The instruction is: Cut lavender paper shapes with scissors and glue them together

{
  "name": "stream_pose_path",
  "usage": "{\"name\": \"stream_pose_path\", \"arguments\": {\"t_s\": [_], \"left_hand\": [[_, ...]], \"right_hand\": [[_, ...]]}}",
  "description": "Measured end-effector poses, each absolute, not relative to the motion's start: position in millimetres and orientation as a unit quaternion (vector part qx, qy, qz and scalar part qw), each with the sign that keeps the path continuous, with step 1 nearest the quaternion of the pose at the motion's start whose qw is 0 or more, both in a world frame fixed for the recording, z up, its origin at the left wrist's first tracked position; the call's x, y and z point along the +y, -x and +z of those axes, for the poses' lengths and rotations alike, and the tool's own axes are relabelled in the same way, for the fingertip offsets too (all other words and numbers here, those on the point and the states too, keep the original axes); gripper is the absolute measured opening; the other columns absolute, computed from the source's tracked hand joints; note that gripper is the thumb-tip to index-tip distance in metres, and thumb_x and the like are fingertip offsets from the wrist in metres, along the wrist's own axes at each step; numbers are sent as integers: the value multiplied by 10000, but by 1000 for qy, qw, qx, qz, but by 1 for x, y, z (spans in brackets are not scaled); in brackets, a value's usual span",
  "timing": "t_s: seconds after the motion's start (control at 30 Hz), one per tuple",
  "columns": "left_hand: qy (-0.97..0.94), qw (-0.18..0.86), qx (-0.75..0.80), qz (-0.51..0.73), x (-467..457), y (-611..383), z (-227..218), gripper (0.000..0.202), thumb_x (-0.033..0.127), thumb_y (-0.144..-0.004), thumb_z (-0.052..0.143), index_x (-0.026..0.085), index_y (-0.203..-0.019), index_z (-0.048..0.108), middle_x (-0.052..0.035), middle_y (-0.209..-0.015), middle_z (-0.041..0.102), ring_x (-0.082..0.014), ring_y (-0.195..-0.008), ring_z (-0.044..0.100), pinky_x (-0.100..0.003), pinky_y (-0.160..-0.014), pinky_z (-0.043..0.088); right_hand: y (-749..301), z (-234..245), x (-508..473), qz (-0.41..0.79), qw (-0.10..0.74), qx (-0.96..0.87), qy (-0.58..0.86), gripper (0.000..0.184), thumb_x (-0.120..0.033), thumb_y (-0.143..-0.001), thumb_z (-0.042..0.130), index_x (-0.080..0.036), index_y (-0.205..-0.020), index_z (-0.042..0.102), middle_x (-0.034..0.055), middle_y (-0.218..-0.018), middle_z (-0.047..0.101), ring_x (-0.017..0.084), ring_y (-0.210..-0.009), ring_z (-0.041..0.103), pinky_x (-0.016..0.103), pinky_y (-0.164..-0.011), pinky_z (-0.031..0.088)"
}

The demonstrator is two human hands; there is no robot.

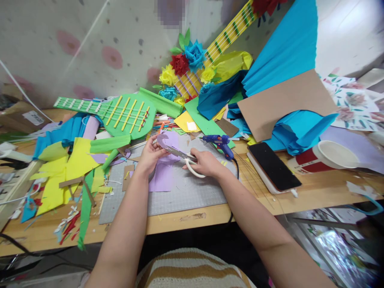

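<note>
My right hand (205,162) is closed round the white handles of a pair of scissors (189,161), whose blades point left. A small purple paper piece (163,140) is pinched in my left hand (151,154), and the blades reach its edge; whether they are cutting through it I cannot tell. Beneath both hands a larger lilac paper sheet (162,178) lies on a grey cutting mat (192,196). Just beyond my right hand a blue glue gun (220,143) rests on its side.
At the back left lies a green paper guitar (129,116); a yellow guitar (228,38) with paper flowers leans behind. Yellow paper scraps (79,158) cover the left side. To the right are a phone (273,166), a paper cup (324,158), brown cardboard (285,102) and blue crepe paper (288,48).
</note>
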State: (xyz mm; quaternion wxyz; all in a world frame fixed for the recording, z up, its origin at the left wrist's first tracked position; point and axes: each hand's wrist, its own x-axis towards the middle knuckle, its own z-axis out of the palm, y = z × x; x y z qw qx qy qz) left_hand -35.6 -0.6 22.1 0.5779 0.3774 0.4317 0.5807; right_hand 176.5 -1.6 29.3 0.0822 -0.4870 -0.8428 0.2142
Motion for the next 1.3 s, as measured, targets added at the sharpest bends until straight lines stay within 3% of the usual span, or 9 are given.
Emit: {"name": "stream_pose_path", "arguments": {"t_s": [0.27, 0.7, 1.03, 1.3], "left_hand": [[-371, 587, 426, 580, -1, 37, 20, 522, 108, -533, 739, 192, -989, 501, 32, -752, 611, -103, -637, 618, -248, -617, 539], [-389, 616, 408, 551, 0, 43, 19, 529, 127, -576, 743, 211, -1036, 496, 17, -842, 640, -93, -685, 628, -213, -630, 532], [-387, 618, 408, 548, -2, 26, 14, 530, 138, -556, 751, 204, -1014, 493, 16, -812, 646, -117, -706, 636, -289, -706, 537], [-385, 633, 402, 538, -1, 30, 14, 545, 133, -567, 747, 201, -1044, 493, 6, -834, 649, -117, -703, 637, -268, -684, 540]], "right_hand": [[-176, 27, -1, 206, 90, -841, 492, 485, -634, -721, 493, -185, -900, 527, 51, -731, 632, 158, -628, 525, 229, -535, 243], [-177, 28, -2, 242, 99, -839, 476, 453, -613, -745, 480, -183, -886, 505, 49, -746, 625, 147, -628, 522, 220, -532, 261], [-175, 32, -5, 231, 63, -845, 479, 541, -654, -710, 497, -181, -970, 464, 86, -877, 644, 206, -739, 581, 242, -559, 288], [-174, 31, -6, 245, 85, -841, 475, 493, -627, -722, 507, -185, -935, 462, 73, -847, 635, 184, -710, 568, 233, -564, 297]]}}
